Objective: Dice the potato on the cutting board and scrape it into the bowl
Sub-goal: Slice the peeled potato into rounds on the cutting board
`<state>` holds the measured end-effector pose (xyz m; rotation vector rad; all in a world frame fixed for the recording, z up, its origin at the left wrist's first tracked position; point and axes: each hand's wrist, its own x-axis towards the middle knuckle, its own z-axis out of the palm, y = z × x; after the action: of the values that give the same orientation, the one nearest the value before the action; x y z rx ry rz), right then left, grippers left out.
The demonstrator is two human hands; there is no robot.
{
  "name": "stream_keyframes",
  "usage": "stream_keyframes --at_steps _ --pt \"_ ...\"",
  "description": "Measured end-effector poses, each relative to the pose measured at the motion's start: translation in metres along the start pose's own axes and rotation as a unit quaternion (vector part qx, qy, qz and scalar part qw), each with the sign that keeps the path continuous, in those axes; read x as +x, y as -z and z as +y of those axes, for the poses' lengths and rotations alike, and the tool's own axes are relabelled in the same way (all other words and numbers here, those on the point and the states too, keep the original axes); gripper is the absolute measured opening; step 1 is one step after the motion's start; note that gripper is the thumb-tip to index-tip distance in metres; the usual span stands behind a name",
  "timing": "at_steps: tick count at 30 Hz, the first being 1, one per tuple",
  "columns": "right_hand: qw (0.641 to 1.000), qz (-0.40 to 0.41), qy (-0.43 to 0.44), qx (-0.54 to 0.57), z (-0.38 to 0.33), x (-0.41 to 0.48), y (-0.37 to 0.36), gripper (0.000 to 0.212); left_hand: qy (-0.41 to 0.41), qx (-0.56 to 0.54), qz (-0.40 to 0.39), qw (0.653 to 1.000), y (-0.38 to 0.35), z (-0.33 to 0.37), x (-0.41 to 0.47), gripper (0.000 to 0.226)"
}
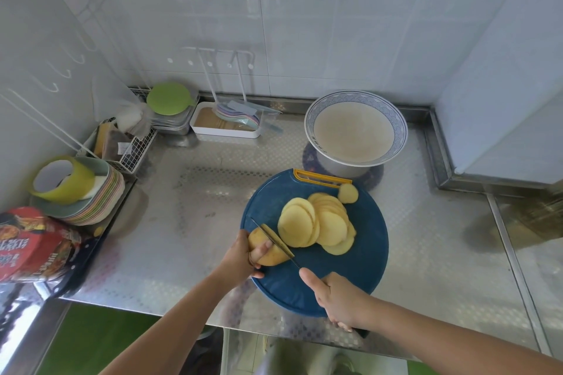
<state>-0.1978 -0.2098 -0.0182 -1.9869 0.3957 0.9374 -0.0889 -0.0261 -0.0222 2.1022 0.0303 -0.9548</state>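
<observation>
A round blue cutting board (359,259) lies on the steel counter. On it, several pale yellow potato slices (316,222) overlap in a fan, and one small slice (348,193) lies apart near the board's yellow handle. My left hand (243,256) grips the remaining potato end (266,248) at the board's left edge. My right hand (338,298) holds a knife (275,242) by its handle, and the thin blade is set across that potato end. A white bowl with a blue patterned rim (356,128) stands behind the board.
At the back left are a wire basket (134,149), a stack of trays with a green lid (170,99) and a white box (225,125). A stack of plates with a yellow-green cup (65,179) and a red packet (33,243) sit at the left. A raised steel ledge (441,167) borders the right.
</observation>
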Motion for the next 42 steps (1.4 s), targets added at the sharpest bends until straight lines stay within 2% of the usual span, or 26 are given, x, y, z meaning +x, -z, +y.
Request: stream_keyframes --at_steps 6,12,15,19,23,27,30,35,42 --pt "0.998 -0.009 -0.056 0.008 -0.014 0.009 -0.001 0.07 -0.018 0.04 0.004 0.999 0.001 -0.002 0.003 0.06" --pt "0.997 0.0 -0.071 0.028 -0.022 0.019 -0.005 0.068 -0.026 0.015 0.0 1.0 0.001 -0.004 0.003 0.053" --pt "0.997 0.014 -0.068 0.045 -0.02 0.019 -0.009 0.069 -0.019 -0.009 -0.006 1.0 0.002 -0.003 0.003 0.045" --pt "0.997 0.021 -0.045 0.057 -0.02 0.015 -0.013 0.066 -0.036 0.024 0.001 0.999 0.003 -0.005 0.005 0.05" --pt "0.996 0.029 -0.026 0.083 -0.02 0.01 -0.016 0.065 -0.036 0.011 -0.002 0.999 0.002 -0.006 0.004 0.05" --pt "0.996 0.037 -0.011 0.085 -0.017 0.01 -0.016 0.066 -0.045 -0.007 0.005 0.999 0.002 -0.01 0.006 0.039" --pt "0.997 0.048 0.005 0.061 -0.01 0.012 -0.019 0.066 -0.036 0.026 -0.009 0.999 0.001 -0.007 0.005 0.049" --pt "0.996 0.082 0.024 0.026 -0.002 0.015 -0.021 0.065 -0.019 0.028 -0.017 0.999 0.004 -0.009 0.01 0.043" --pt "0.996 0.077 0.019 0.029 0.0 0.021 -0.021 0.065 -0.02 0.025 -0.015 0.999 0.006 -0.005 0.013 0.04"
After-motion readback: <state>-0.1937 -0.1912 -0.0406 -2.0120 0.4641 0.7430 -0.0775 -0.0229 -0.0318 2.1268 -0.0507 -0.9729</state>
